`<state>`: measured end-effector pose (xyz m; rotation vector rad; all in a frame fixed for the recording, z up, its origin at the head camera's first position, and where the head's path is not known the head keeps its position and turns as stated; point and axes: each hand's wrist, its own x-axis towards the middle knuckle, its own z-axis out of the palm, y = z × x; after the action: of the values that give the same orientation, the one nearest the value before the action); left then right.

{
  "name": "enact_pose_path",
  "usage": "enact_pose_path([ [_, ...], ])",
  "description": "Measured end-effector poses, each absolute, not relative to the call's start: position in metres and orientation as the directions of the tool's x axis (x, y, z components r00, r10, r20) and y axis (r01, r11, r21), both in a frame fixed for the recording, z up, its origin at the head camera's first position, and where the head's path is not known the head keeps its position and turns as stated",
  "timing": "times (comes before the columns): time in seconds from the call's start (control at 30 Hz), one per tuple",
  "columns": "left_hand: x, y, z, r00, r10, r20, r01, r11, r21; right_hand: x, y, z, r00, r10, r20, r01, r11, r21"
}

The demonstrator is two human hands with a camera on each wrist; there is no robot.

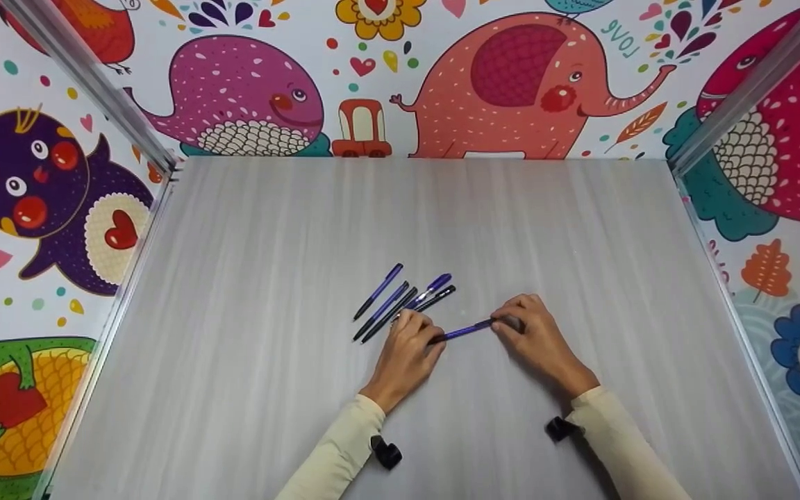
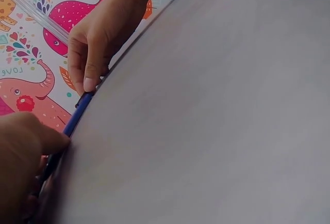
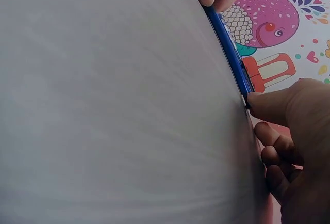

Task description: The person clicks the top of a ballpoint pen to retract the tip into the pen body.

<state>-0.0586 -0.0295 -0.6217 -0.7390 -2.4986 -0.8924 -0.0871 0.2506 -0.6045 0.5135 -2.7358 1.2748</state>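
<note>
A blue pen (image 1: pixel 468 330) with dark ends lies slanted between the two hands, low over the table. My left hand (image 1: pixel 403 357) pinches its left end between thumb and fingers. At the other end, my right hand (image 1: pixel 542 340) pinches it the same way. The left wrist view shows the pen's blue barrel (image 2: pixel 77 114) between both hands; the right wrist view shows the barrel (image 3: pixel 229 48) and the right thumb (image 3: pixel 268 105) at its near end. Fingers cover both tips.
Several pens lie side by side beyond my left hand: a separate blue-and-black pen (image 1: pixel 378 292), more dark pens (image 1: pixel 380 312), and one with a blue-purple end (image 1: pixel 439 281). They rest on a grey table (image 1: pixel 268 243). Printed panels and metal posts (image 1: pixel 87 76) border it.
</note>
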Motion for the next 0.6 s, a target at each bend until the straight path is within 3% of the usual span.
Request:
enact_pose_path([
  [0.23, -0.060, -0.035, -0.613, -0.765, 0.322, 0.557, 0.613, 0.629, 0.479, -0.085, 0.247, -0.601, -0.951, -0.239, 0.198, -0.305, 0.593, -0.745],
  [0.6, -0.062, -0.051, -0.608, -0.753, 0.226, 0.618, 0.575, 0.682, 0.452, -0.090, 0.230, -0.600, -0.930, -0.219, 0.296, -0.368, 0.534, -0.761],
])
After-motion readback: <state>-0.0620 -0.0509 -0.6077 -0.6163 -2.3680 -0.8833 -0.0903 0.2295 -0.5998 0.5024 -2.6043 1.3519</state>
